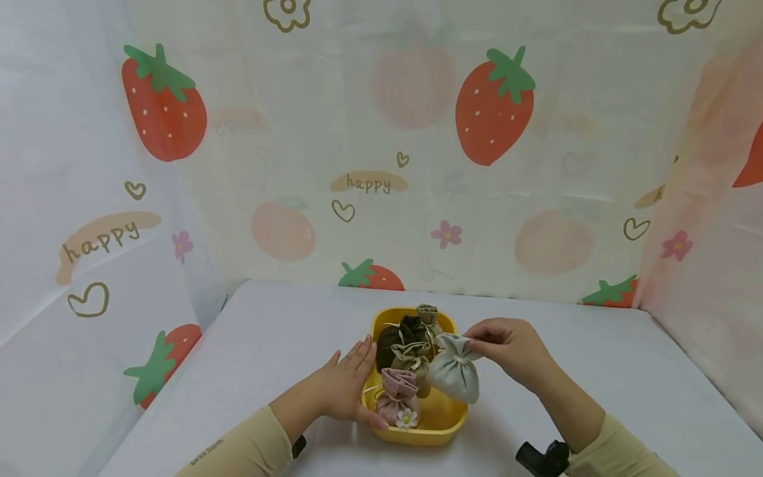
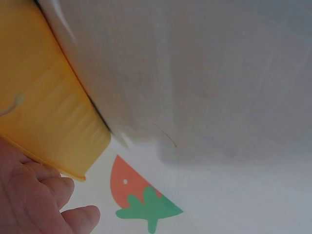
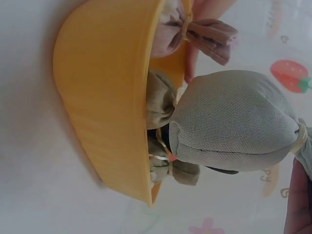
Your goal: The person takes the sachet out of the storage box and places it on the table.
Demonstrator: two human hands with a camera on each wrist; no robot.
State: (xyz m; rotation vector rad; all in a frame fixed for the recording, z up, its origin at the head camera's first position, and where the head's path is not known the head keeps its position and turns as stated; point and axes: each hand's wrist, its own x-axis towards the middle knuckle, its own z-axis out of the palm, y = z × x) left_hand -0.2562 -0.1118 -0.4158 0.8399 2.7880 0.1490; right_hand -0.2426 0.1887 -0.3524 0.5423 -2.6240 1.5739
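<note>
My right hand (image 1: 509,346) pinches the gathered neck of a pale grey-green drawstring pouch (image 1: 456,372). The pouch hangs over the right rim of a yellow plastic box (image 1: 438,437); in the right wrist view its rounded bottom (image 3: 229,119) faces the box. Along the box's left side lies my left hand (image 1: 340,387), fingers extended against the wall and thumb at the near corner. Inside the box sit a pink pouch (image 1: 398,391) with a white flower, a dark pouch (image 1: 387,348) and two olive-brown pouches, one (image 1: 411,358) mid-box and one (image 1: 428,317) at the far end.
The box stands on a white-covered table (image 1: 286,331). Behind it hangs a pale cloth backdrop (image 1: 411,132) printed with strawberries, hearts and flowers, and similar cloth closes off both sides. Black wrist-camera mounts show at both wrists, the right one (image 1: 542,458) more fully.
</note>
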